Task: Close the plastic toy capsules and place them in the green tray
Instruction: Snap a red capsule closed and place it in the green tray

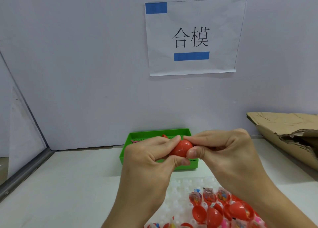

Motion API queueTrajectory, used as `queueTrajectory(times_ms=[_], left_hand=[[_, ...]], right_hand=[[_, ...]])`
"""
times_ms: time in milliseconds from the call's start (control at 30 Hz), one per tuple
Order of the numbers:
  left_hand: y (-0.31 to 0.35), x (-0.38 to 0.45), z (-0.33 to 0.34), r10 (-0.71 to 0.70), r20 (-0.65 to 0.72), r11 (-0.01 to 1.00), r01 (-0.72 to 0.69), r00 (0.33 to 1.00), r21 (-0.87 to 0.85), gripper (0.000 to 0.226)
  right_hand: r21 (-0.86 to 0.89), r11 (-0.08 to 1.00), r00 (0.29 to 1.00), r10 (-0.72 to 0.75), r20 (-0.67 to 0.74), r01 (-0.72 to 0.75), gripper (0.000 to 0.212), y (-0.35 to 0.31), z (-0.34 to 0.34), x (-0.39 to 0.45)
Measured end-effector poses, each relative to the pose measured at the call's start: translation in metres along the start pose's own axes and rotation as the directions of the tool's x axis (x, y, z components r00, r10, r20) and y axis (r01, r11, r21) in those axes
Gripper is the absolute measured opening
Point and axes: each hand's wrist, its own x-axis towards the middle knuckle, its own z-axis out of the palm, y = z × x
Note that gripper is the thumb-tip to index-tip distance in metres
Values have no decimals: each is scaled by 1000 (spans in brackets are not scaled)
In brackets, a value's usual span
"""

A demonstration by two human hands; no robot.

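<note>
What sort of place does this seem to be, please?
Probably a small toy-assembly workstation: a posted paper sign on the partition wall, a green tray for finished pieces, and a white holder of open red capsules awaiting closing.

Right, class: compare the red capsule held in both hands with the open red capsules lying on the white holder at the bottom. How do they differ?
1. The held capsule has its two halves together, a seam showing; the open capsules lie as open halves.
2. The held capsule is gripped by the left hand and right hand in front of the green tray; the open capsules rest on the white holder.

Both are glossy red plastic.
</note>
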Motion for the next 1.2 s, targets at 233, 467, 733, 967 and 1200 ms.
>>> queueTrajectory(times_ms=[233, 467, 733, 967, 1200], left_hand=[[-8, -1, 6, 226, 12, 928, -219, 974, 301, 29], [-7, -2, 6, 262, -67, 939, -239, 963, 247, 34], [-16, -1, 3, 125, -17, 979, -121, 992, 162, 40], [-15, -1, 9, -88, 27, 958, 92, 996, -273, 20], [-17, -7, 19, -51, 43, 966, 60, 998, -251, 15]], right_hand=[[-181, 983, 999, -34, -12, 31, 42, 5, 3, -3], [-174, 978, 990, -125, -71, 111, 29, 5, 6, -3], [-78, 997, 1000, 16, 13, -15, 20, 4, 9, -3], [235, 934, 957, 286, -41, -269, 31, 2, 4, 1], [478, 687, 837, 451, 311, -547, 41, 0, 7, 1]])
